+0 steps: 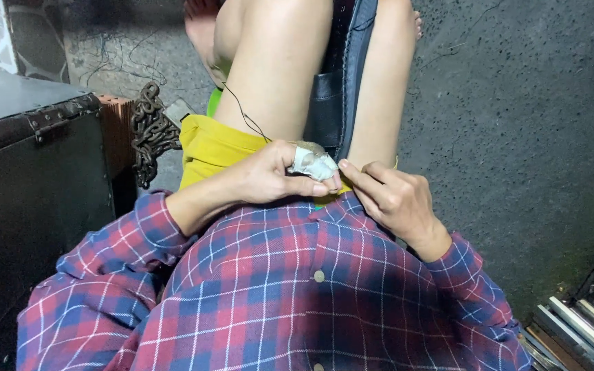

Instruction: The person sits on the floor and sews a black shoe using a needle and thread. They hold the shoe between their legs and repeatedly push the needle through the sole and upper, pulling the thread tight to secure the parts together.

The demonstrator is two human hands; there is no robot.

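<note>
Nearest to me is my plaid shirt (276, 288), filling the lower view, sleeves rolled back from both wrists. Just above its collar edge my left hand (269, 178) is curled, thumb and fingers pinched at the tip; its forefinger is wrapped in a dirty white bandage (314, 163). My right hand (393, 199) meets it from the other side, finger and thumb pressed together against the left fingertips; whatever sits between them is too small to tell. A thin black thread (242, 110) runs up from the left hand across my bare knee (276, 69). Behind the hands lie yellow shorts (211, 148) and a dark leather piece (338, 82) held between my legs. Left stands a black trunk (36, 172), a rusty chain (149, 130) hanging by it. Metal strips (579, 323) lie at lower right on the grey floor (517, 103).
</note>
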